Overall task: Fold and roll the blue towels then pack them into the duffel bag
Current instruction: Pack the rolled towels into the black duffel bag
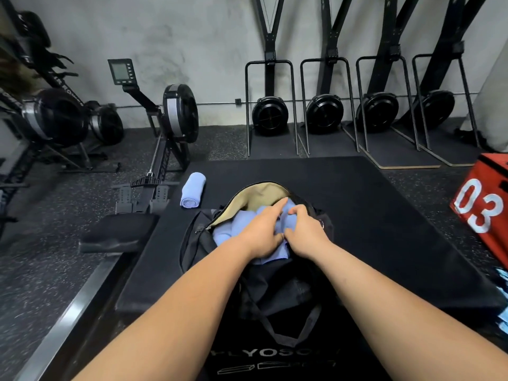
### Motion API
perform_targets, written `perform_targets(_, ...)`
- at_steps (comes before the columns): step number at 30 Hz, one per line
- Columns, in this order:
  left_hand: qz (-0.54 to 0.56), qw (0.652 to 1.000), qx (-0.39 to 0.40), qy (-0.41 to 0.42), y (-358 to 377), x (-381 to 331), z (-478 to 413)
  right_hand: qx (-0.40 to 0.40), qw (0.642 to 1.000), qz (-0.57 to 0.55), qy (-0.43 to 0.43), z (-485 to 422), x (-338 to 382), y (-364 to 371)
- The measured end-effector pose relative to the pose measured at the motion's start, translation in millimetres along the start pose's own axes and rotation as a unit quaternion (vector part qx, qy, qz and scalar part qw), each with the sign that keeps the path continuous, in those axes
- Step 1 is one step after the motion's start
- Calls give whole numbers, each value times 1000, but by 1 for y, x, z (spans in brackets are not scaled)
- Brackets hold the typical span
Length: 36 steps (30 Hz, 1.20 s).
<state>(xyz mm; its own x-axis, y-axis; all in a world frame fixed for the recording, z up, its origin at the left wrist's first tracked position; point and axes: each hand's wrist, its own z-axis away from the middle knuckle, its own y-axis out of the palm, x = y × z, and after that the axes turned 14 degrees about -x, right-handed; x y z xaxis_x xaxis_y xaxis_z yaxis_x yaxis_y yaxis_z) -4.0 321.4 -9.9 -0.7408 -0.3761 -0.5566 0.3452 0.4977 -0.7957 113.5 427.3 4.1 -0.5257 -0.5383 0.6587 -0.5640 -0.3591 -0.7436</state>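
A black duffel bag (264, 287) lies unzipped on a black mat, its tan lining (258, 198) showing at the far end. Blue towels (228, 229) sit inside the opening. My left hand (265, 229) rests on top of them with its index finger stretched forward. My right hand (303, 231) is beside it, fingers curled into the blue cloth, gripping a towel. One more rolled blue towel (192, 189) lies on the mat's left edge, apart from the bag.
A rowing machine (165, 133) stands just left of the mat, with more rowers at far left. Ski machines (324, 105) line the back wall. A red box marked 03 (483, 204) sits at right, with blue cloth (503, 303) at the right edge.
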Motion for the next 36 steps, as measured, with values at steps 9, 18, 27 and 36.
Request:
perform_targets(9, 60, 998, 3, 15, 5, -2, 9, 81, 996, 5, -25, -8, -29, -19)
perform_targets(18, -21, 999, 21, 40, 10, -7, 13, 90, 975, 134, -153, 0, -44, -55)
perform_targets(27, -57, 997, 37, 44, 14, -15, 13, 46, 985, -4, -168, 12, -49, -75)
perform_targets(36, -24, 998, -37, 54, -29, -9, 15, -14, 983, -44, -180, 3, -23, -72)
